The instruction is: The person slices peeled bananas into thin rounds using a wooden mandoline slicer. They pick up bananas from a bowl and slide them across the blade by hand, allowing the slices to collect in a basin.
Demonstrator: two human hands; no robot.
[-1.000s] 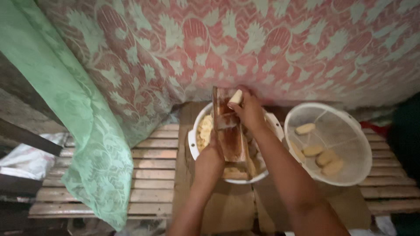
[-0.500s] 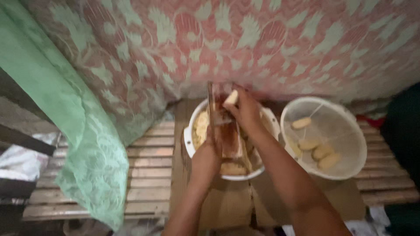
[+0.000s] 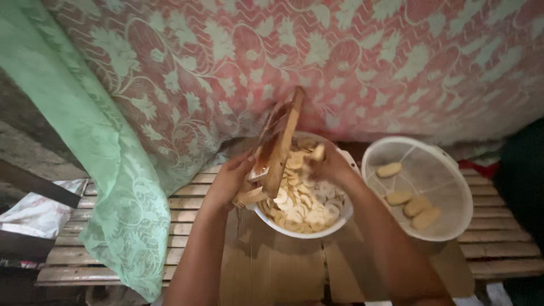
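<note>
Two hands work: left hand [image 3: 229, 181] fingers grip a brown wooden slicer [image 3: 277, 148], tilted toward 1 o'clock; right hand [image 3: 328, 165] fingers pinch a pale piece [image 3: 317, 152].

Dim, soft light; dark corners, edges bowed, centre perhaps slightly motion-blurred.

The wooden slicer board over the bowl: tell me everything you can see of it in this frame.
The wooden slicer board is a long, narrow plank of brown wood with raised side rails and a darker, stained middle. It stands steeply tilted, its top end toward the patterned cloth, its lower end at the near rim of the white bowl of pale slices. The left hand grips its lower end. The right hand is beside it, apparently pinching a pale piece. Any blade cannot be made out.
</note>
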